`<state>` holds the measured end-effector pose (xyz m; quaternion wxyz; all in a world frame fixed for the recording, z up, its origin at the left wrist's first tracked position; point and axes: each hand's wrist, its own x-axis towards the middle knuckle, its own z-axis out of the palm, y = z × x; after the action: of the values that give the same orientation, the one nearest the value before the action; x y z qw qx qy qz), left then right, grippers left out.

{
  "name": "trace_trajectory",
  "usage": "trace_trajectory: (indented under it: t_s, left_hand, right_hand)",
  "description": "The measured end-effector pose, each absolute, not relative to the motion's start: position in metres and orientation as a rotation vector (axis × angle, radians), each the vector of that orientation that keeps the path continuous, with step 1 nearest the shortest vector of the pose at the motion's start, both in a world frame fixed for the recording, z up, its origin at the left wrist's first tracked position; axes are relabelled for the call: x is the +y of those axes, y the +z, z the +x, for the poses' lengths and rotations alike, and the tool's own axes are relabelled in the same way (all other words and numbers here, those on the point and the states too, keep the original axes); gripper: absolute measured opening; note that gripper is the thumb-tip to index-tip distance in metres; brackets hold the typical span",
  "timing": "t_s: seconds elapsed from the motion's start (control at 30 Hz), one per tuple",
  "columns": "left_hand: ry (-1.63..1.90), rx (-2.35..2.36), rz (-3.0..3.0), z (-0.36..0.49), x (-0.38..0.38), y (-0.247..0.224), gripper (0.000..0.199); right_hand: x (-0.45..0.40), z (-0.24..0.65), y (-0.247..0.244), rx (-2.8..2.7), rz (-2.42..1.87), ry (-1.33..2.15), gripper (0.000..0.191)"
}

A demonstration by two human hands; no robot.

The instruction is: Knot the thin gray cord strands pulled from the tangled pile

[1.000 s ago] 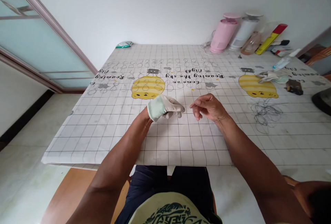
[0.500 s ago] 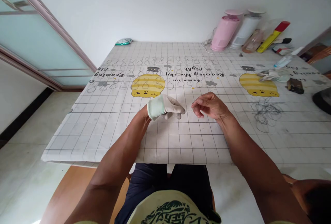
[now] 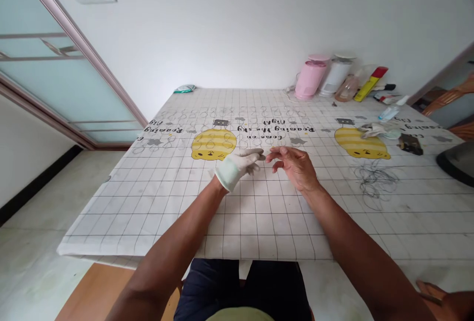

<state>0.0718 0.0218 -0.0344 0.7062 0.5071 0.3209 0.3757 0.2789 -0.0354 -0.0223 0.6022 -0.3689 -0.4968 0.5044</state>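
My left hand, in a whitish glove with a pale green cuff, is above the middle of the table with its fingers pressed together. Close to its fingertips, my bare right hand has its thumb and index finger pinched and the other fingers curled. Whatever is between the fingers is too thin to make out. Beyond the hands, rows of thin wire loops, many shaped like a figure eight, lie on the checked tablecloth. To the right is a loose tangle of thin dark wire.
At the back right stand a pink cylinder, a white cylinder, a bottle and a yellow-red box. Nearer lie a glove, a spray bottle and a dark block. Another person's hand shows at lower right.
The head view has tilted up, so the table sits lower in the picture. My left hand has turned, its fingers angled upward, and both hands are slightly nearer each other.
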Motion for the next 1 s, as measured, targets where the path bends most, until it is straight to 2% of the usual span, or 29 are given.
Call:
trace_trajectory:
  t_s: [0.2,0.4,0.63,0.93,1.0]
  left_hand:
    - [1.029,0.656,1.076,0.091,0.014,-0.039,0.043]
    - [1.048,0.576,1.128,0.086,0.019,-0.039,0.033]
    - [0.967,0.606,1.095,0.091,0.018,-0.036,0.029]
    - [1.003,0.620,0.956,0.094,0.017,-0.039,0.028]
    - [1.003,0.618,0.949,0.094,0.017,-0.041,0.027]
  right_hand:
    - [-0.036,0.265,-0.028,-1.033,-0.909,1.298,0.043]
    - [-0.036,0.257,-0.030,-0.928,-0.976,1.367,0.044]
    - [-0.034,0.256,-0.039,-0.835,-1.042,1.363,0.039]
    - [-0.035,0.255,-0.036,-0.879,-1.108,1.297,0.043]
    - [-0.033,0.256,-0.038,-0.912,-1.167,1.277,0.050]
